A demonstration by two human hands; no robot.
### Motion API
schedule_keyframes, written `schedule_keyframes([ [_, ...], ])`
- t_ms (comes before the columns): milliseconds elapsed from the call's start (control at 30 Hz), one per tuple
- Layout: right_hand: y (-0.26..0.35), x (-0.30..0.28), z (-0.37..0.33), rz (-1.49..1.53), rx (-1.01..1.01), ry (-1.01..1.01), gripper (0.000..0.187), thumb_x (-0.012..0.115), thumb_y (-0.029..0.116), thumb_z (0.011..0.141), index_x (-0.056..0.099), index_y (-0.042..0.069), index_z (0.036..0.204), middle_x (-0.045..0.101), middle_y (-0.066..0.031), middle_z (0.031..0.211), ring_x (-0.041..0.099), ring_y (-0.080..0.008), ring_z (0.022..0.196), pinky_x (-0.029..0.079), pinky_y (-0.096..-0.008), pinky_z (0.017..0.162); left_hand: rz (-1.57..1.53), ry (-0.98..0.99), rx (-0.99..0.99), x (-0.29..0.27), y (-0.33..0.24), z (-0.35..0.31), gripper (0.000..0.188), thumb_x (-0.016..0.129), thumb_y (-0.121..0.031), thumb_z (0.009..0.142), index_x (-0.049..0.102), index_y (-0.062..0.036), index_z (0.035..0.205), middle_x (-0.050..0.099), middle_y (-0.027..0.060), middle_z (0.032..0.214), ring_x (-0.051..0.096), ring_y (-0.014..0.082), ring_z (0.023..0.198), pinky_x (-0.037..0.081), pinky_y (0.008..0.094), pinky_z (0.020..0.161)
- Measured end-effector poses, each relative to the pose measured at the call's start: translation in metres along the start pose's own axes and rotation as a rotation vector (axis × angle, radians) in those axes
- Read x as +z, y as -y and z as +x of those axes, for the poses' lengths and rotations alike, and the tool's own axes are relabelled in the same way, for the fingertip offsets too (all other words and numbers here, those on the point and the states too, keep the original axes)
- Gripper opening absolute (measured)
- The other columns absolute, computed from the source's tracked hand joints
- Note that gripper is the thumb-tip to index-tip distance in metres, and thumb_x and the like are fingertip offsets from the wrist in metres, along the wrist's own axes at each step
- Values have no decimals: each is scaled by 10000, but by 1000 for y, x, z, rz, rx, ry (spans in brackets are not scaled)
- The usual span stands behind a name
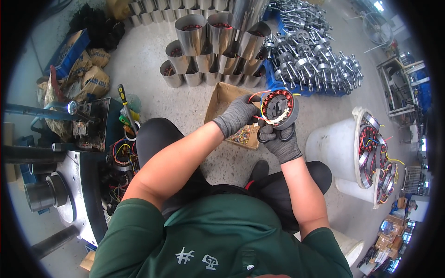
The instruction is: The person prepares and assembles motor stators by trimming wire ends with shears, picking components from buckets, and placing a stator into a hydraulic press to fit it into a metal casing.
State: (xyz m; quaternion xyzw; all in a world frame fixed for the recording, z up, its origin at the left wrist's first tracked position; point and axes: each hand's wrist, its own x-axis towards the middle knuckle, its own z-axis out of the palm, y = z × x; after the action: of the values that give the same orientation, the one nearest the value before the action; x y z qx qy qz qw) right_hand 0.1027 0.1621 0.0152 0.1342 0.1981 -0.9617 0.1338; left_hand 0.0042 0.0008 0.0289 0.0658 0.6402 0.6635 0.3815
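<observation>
A motor stator [293,116], a ring with red copper windings and a dark inside, is held up before me over the floor. My right hand [282,147], in a grey glove, grips it from below. Black loops like scissor handles stick out by those fingers; the rest of that tool is hidden. My left hand [237,116], also gloved, is closed at the stator's left side on its lead wires [257,94], which are red, yellow and blue. Under my hands stands an open cardboard box [217,99] with small coloured scraps in its bottom.
Metal cylinders [191,39] with windings inside are stacked ahead. Rotors with shafts [308,58] lie piled in blue crates at the far right. A white bucket [329,146] of stators stands at my right. To my left are a machine [76,185] and a yellow-black screwdriver [122,95].
</observation>
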Motion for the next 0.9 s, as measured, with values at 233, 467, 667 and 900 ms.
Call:
schedule_keyframes([
  [233,6,-3,-3,4,135,26,423,588,337,942,591,32,1234,694,-259,904,693,-215,591,480,-216,404,-343,99,-186,-11,6,10,269,714,-241,874,676,-60,1069,525,3,677,472,107,546,360,240,488],
  [467,5,-1,-6,-9,98,44,449,608,324,923,585,11,1246,698,-250,931,669,-190,572,460,-205,412,-317,92,217,-12,10,0,181,678,-141,910,660,-70,1076,615,-10,795,502,80,639,420,227,593],
  [667,15,-15,1,123,35,42,411,611,323,925,616,50,1233,697,-220,1051,674,-168,619,487,-198,422,-142,81,266,-5,-11,-16,198,580,-204,985,630,-29,1063,610,16,768,547,87,562,435,221,518],
  [900,-13,-59,8,-268,123,-579,287,585,424,950,609,173,1086,681,-84,845,584,-142,531,431,-266,411,-164,126,332,-11,-37,-22,272,529,-260,1031,649,-22,1088,571,-15,723,500,72,531,374,219,467],
])
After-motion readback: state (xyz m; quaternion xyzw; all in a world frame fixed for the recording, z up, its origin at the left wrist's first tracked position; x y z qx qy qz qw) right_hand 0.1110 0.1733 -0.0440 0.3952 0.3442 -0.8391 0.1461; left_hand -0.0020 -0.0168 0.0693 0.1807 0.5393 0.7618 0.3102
